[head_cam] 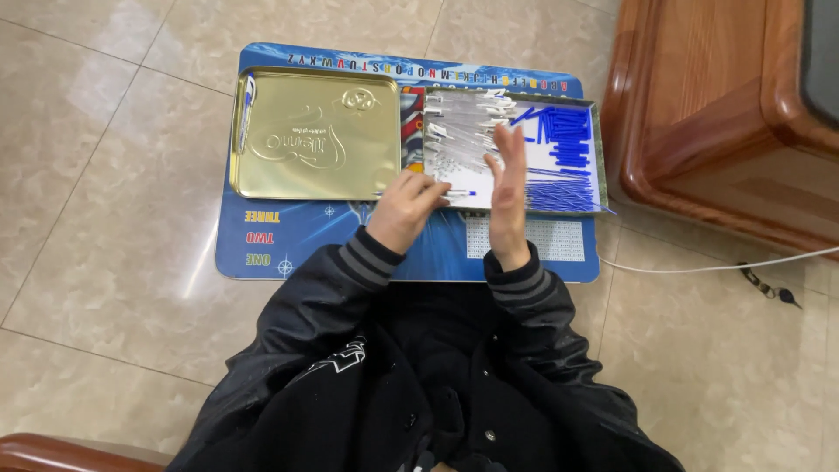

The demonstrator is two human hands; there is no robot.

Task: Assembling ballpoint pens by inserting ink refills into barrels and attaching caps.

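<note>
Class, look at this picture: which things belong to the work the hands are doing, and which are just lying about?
In use: left hand holding a pen; right hand, open; tray of pen parts; gold tin lid; blue mat.

Lying about: wooden furniture; white cable; tiled floor.

View: head camera, single | faced steeply down from above | near | blue mat point(288, 236) toward 12 o'clock

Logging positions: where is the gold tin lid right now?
The gold tin lid lies on the blue mat's left half, beside the tray of pen parts.
</note>
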